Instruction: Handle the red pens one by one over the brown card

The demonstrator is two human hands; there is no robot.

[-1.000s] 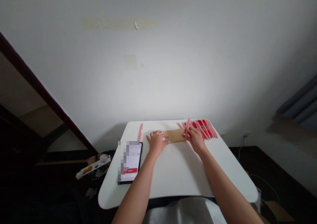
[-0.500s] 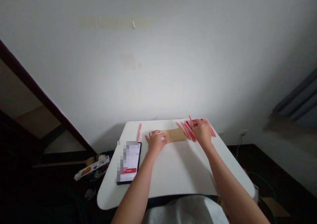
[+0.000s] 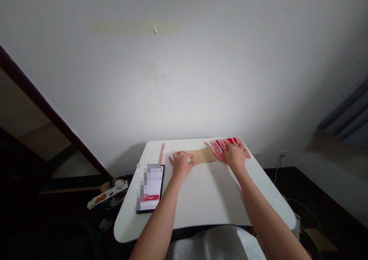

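Observation:
Fingers spread, my left hand (image 3: 181, 163) lies over the left end of a flat brown paper piece (image 3: 203, 155), which may be a small bag or envelope. A row of several slim pink pens (image 3: 219, 151) with some red parts lies slanted at the back right of the white table (image 3: 207, 198). My right hand (image 3: 236, 155) rests on that row with fingers apart and covers part of it. No single pen shows lifted in its fingers. One more pink pen (image 3: 162, 153) lies alone at the back left.
A phone (image 3: 152, 189) with a lit, partly blurred screen lies on the table's left side. The table's back edge is close to a pale wall (image 3: 195, 79). On the floor at left sits a white printed box (image 3: 107, 195); a green cable (image 3: 310, 210) runs at right.
My right hand has come down onto the row, and the pen that stuck up tilted from its fingers no longer stands out. My left hand and the brown paper have barely moved.

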